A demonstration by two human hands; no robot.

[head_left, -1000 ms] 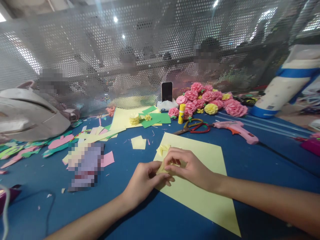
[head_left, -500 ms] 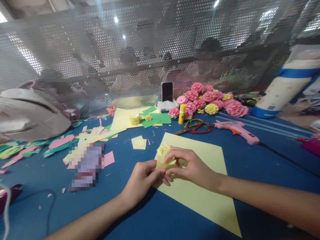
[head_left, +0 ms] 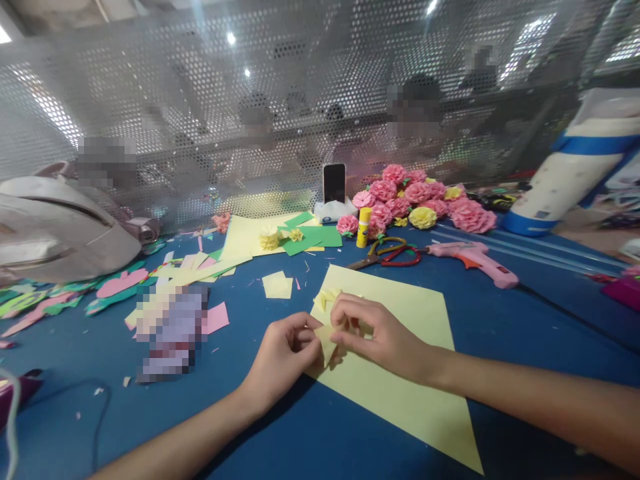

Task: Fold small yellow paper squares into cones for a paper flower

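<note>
Between my two hands is a small piece of yellow paper (head_left: pixel 327 345), which looks folded. My left hand (head_left: pixel 285 357) pinches its left side with thumb and fingers. On its right edge, my right hand (head_left: pixel 383 337) is closed in a pinch too; the fingertips partly cover the paper. Beneath both hands lies a large pale yellow sheet (head_left: pixel 415 400). A small folded yellow paper piece (head_left: pixel 327 298) rests on that sheet just beyond my fingers. Farther left, small yellow paper pieces (head_left: pixel 278 285) lie on the blue table (head_left: pixel 240 427).
Scissors (head_left: pixel 395 253), a yellow glue stick (head_left: pixel 364 227) and a pink glue gun (head_left: pixel 475 259) with its cord lie beyond the sheet. Behind them are paper flowers (head_left: pixel 385 191) and a propped phone (head_left: pixel 335 183). A bag (head_left: pixel 60 227) and paper scraps occupy the left, a bottle (head_left: pixel 565 167) the right.
The small yellow paper between my fingers has turned and now shows a flat, pointed face toward me. My hands stay almost in the same place, with fingers shifted slightly.
</note>
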